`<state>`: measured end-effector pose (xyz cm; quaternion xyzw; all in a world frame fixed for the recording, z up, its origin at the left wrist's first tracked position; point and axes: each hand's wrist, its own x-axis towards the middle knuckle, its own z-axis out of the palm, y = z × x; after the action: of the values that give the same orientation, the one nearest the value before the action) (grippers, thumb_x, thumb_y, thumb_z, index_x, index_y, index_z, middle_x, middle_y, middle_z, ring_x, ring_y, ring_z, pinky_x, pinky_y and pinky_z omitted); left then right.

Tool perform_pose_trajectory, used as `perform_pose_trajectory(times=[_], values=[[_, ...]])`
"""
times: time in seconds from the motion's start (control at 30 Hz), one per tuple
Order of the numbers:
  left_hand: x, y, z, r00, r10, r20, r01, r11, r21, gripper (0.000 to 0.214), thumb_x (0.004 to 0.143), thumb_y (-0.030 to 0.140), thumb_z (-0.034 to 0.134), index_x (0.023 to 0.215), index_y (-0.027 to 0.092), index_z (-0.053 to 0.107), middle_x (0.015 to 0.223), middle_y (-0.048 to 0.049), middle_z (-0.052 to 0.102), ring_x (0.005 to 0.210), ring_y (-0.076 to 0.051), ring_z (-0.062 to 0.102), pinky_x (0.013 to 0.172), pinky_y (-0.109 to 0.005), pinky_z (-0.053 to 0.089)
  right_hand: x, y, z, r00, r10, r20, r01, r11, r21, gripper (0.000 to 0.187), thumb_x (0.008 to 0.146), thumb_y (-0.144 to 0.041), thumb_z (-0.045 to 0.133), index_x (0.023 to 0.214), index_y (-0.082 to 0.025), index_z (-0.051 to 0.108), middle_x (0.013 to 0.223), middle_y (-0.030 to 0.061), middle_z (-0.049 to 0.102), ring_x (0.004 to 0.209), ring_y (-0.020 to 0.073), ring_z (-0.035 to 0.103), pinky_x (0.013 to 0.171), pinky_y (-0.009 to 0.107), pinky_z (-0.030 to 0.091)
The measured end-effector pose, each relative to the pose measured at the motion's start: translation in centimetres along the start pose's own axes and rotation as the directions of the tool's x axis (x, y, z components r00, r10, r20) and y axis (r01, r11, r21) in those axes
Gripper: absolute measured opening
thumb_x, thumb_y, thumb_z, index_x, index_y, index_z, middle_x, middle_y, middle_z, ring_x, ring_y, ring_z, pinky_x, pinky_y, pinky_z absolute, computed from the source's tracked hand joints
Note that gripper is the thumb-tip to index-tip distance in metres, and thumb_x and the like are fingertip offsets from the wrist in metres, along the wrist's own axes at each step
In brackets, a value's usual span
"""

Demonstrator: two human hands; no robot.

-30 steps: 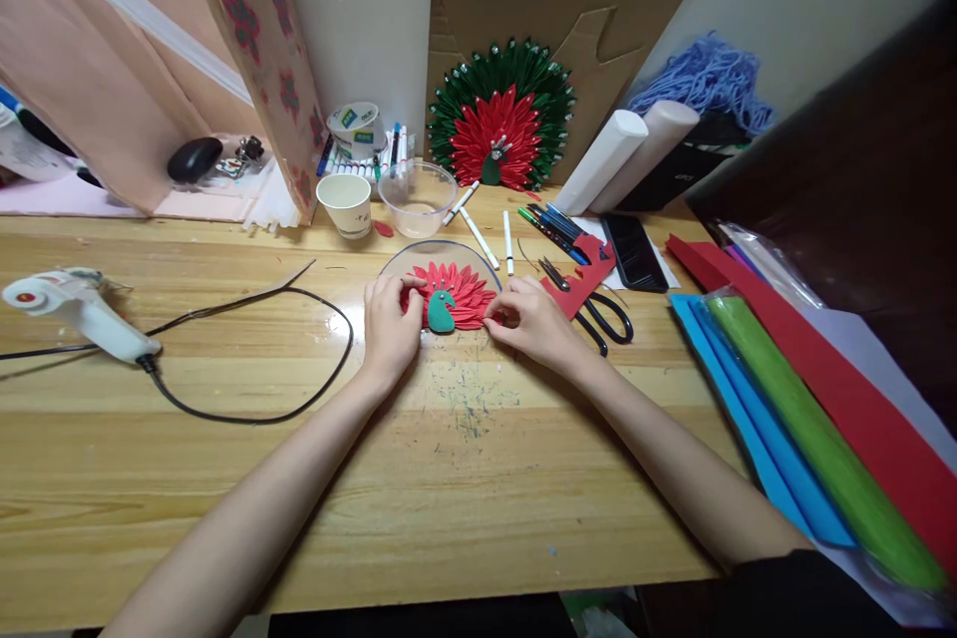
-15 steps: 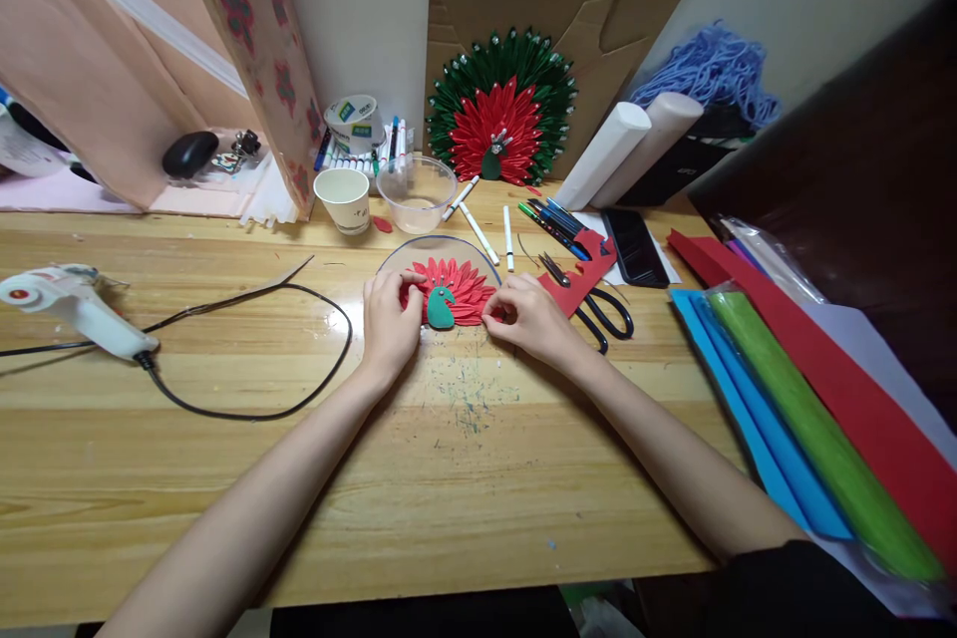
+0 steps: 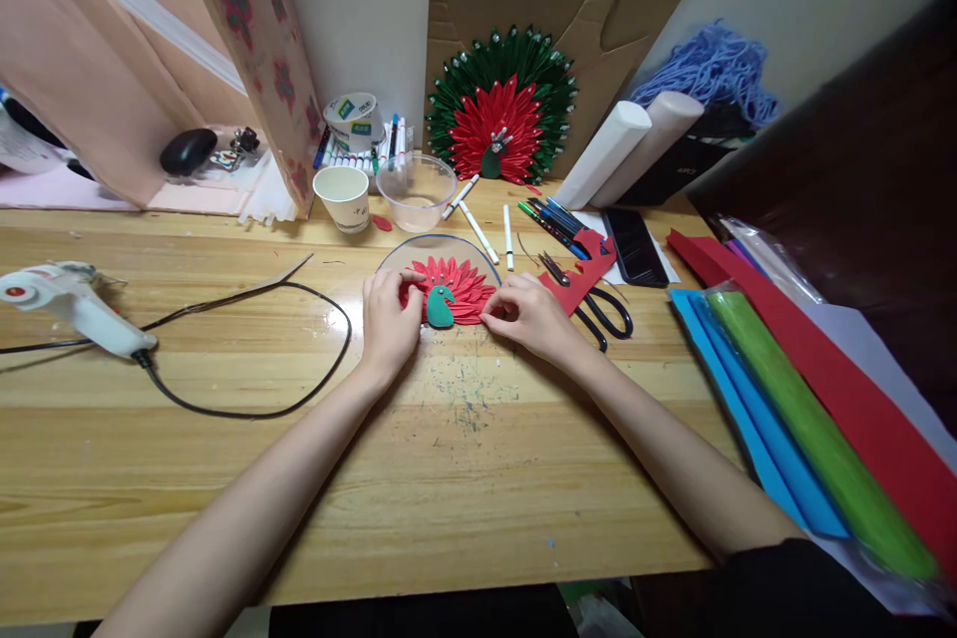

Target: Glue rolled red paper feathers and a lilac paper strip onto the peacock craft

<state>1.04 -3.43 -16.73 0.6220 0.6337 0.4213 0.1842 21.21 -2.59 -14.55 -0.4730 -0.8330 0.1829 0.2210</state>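
Observation:
A small red petal fan [image 3: 458, 285] with a green bird body [image 3: 440, 307] lies on a clear round disc [image 3: 419, 249] in the middle of the wooden table [image 3: 224, 478]. My left hand [image 3: 390, 321] rests on the fan's left edge, fingers curled and pinching the red petals. My right hand [image 3: 527, 317] pinches the fan's right edge with thumb and fingertips. A finished red and green peacock fan [image 3: 502, 110] leans against cardboard at the back.
A glue gun [image 3: 71, 307] with a black cord [image 3: 246, 409] lies at the left. A paper cup [image 3: 342, 197], clear bowl [image 3: 416, 191], markers, scissors [image 3: 598, 311], a phone [image 3: 634, 247] and rolled coloured sheets [image 3: 814, 439] sit around.
Both hands stay on the red fan; the right fingertips shift slightly at its right edge. The view has moved a little.

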Motion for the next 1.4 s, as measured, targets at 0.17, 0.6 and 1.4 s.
perform_pose_trajectory(times=[0.17,0.6,1.4], values=[[0.0,0.0,-0.1,1.000,0.003,0.000,-0.003,1.000,0.002,0.019,0.078,0.013,0.046,0.082,0.019,0.063,0.086,-0.0039,0.063,0.089,-0.021,0.051,0.082,-0.034,0.039,0.1,0.0,-0.2,1.000,-0.005,0.020,0.005,1.000,-0.018,0.008,0.074,-0.015,0.064,0.067,-0.019,0.063,0.068,0.0026,0.053,0.073,0.0172,0.048,0.065,0.028,0.038],[-0.1,0.2,-0.2,1.000,-0.006,0.010,0.005,1.000,0.022,0.019,0.077,0.011,0.045,0.082,0.020,0.062,0.087,-0.0038,0.063,0.089,-0.021,0.051,0.082,-0.033,0.039,0.1,0.0,-0.5,0.997,-0.059,0.044,0.061,0.997,-0.054,0.011,0.074,-0.013,0.062,0.066,-0.020,0.061,0.068,0.0029,0.054,0.073,0.0184,0.047,0.068,0.031,0.040],[-0.1,0.3,-0.2,1.000,-0.006,0.009,0.006,1.000,0.017,0.019,0.078,0.013,0.045,0.083,0.020,0.062,0.087,-0.0043,0.063,0.090,-0.021,0.050,0.082,-0.034,0.039,-0.2,-0.2,-1.2,0.989,-0.116,0.087,0.116,0.993,0.006,0.011,0.079,-0.017,0.059,0.076,-0.021,0.070,0.072,0.0047,0.059,0.076,0.0191,0.049,0.071,0.033,0.042]])
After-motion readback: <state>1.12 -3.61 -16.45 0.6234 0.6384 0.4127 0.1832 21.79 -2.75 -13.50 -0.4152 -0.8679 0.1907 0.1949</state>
